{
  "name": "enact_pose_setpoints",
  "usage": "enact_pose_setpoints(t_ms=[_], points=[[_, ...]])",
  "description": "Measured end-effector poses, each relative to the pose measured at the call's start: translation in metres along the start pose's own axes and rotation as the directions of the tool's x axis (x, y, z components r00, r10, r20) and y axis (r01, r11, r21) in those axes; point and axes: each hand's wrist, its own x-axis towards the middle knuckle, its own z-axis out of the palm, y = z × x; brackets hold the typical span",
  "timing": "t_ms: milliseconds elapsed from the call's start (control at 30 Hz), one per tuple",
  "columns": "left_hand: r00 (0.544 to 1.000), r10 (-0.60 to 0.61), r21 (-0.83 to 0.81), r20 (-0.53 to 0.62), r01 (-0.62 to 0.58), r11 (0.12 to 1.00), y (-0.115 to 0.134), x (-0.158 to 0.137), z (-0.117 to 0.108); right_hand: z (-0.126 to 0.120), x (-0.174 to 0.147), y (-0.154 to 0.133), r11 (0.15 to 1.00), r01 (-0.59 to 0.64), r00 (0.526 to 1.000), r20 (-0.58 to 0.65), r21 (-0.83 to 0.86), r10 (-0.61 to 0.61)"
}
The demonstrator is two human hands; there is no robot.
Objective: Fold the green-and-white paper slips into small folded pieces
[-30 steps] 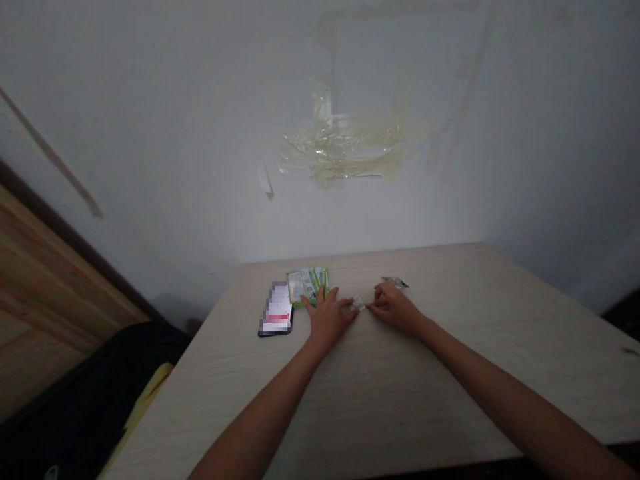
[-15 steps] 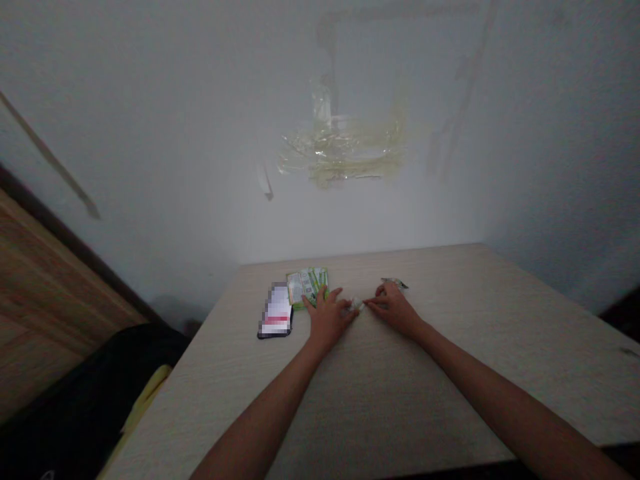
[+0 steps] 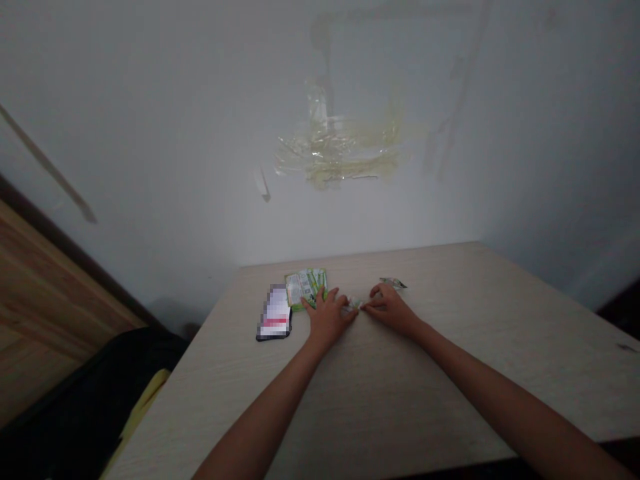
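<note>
Between my hands on the table lies a small whitish, crumpled thing (image 3: 355, 303), too small and blurred to name. My left hand (image 3: 327, 320) rests on the tabletop, its thumb and index finger closed at the left side of that thing, the other fingers spread. The spread fingers reach over the near edge of some green-and-white printed packets (image 3: 300, 288). At the right side of the whitish thing, my right hand (image 3: 393, 311) pinches its edge with thumb and fingertips. Just behind the right hand is a small dark-and-silver wrapper (image 3: 394, 283).
A phone (image 3: 275, 313) with a blurred screen lies left of the packets, partly under them. The pale wooden table (image 3: 400, 400) meets a wall (image 3: 200, 133) with peeling clear tape (image 3: 345, 150). Dark and yellow cloth (image 3: 140, 400) sits beyond the table's left edge.
My right fingertips have moved slightly left, closer to my left thumb at the whitish thing. The whole view has shifted a little; the packets and phone lie as before.
</note>
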Motion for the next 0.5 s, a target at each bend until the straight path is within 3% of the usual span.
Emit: enact_pose_setpoints(t_ms=[300,500], points=[[1.000,-0.007,-0.016,0.014,0.007,1.000,-0.001,0.001,0.002,0.003,0.002,0.003,0.988,-0.061,0.997,-0.062,-0.142,0.052],[1.000,-0.003,0.001,0.022,0.003,1.000,0.000,0.000,0.000,0.006,0.003,0.012,0.986,-0.083,0.993,-0.091,-0.145,0.070]])
